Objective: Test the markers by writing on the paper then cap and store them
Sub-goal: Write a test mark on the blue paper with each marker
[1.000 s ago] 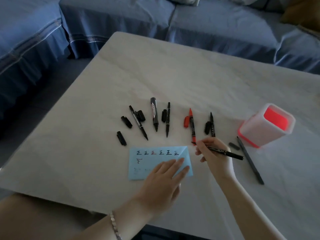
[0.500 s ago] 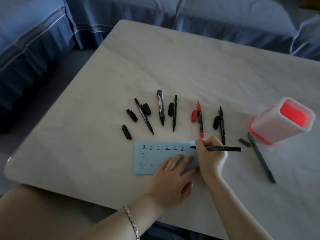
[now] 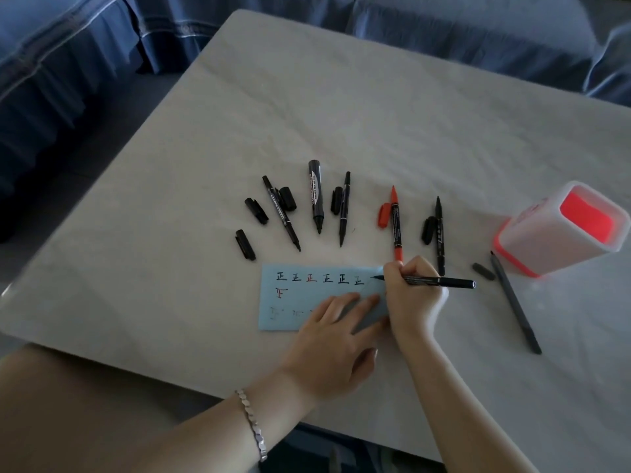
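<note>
Leftmost, two black caps [image 3: 245, 244] are seen loose on the table [image 3: 341, 114], just beside a thin marker [image 3: 281, 213] against which a third cap [image 3: 287, 198] is laid. Next, a thick marker [image 3: 316, 196] and a slim marker [image 3: 344, 209] are laid uncapped, tips toward the person, with a cap between them. Below these, the paper [image 3: 314, 298] is pressed flat by the left hand [image 3: 333, 343], fingers straight across its right part (a bracelet [image 3: 251, 423] is worn on that wrist). A row of characters is written along the top. A red marker [image 3: 396, 223] and a red cap [image 3: 384, 215] are laid above the paper's right corner. A black marker [image 3: 440, 281] is gripped by the right hand [image 3: 413, 298], its tip set at the paper's top right. Further right are found another marker [image 3: 439, 233], a grey cap [image 3: 484, 271], a grey pen [image 3: 515, 302] and the holder [image 3: 532, 240].
</note>
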The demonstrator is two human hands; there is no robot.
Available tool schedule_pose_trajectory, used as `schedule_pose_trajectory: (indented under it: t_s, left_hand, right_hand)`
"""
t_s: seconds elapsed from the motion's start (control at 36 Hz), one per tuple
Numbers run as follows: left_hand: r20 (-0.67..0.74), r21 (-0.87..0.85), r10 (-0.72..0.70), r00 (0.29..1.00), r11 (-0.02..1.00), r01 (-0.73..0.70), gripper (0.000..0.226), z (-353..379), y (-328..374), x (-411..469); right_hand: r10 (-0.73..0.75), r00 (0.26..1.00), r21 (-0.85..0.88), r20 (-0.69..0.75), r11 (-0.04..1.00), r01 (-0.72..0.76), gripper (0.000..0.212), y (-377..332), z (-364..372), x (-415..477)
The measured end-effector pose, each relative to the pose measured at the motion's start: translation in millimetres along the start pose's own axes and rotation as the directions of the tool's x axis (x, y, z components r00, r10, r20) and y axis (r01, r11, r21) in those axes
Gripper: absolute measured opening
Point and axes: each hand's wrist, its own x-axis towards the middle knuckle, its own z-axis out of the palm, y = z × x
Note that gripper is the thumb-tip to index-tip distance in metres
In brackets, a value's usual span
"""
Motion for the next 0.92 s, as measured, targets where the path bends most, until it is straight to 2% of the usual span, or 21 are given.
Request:
schedule_pose_trajectory:
  t_s: [0.36,0.58,0.81,0.92]
  left_hand:
    - [-0.002,-0.03,-0.003,1.0,1.0,0.002,0.038,-1.0,0.3,-0.1]
    - [-0.018,-0.031,0.004,1.0,1.0,-0.005,0.038,1.2,-0.9,0.5]
    - [-0.026,-0.032,0.003,1.0,0.999,-0.004,0.037,1.2,-0.6,0.6]
    - [-0.026,-0.027,0.011,1.0,1.0,-0.011,0.035,1.6,-0.6,-0.2]
  right_hand:
    - [-0.005,0.999,-0.005,0.042,1.0,0.006,0.043,3.1,-2.3,0.7]
    - [-0.013,1.0,0.003,0.008,1.0,0.013,0.042,1.1,-1.0,-0.4]
    - [-0.002,0.998,0.003,0.063,1.0,0.002,0.035,-0.3,-1.9,-0.2]
    - [0.0,0.998,0.016,0.067,1.0,-0.001,0.042,1.1,-2.3,-0.5]
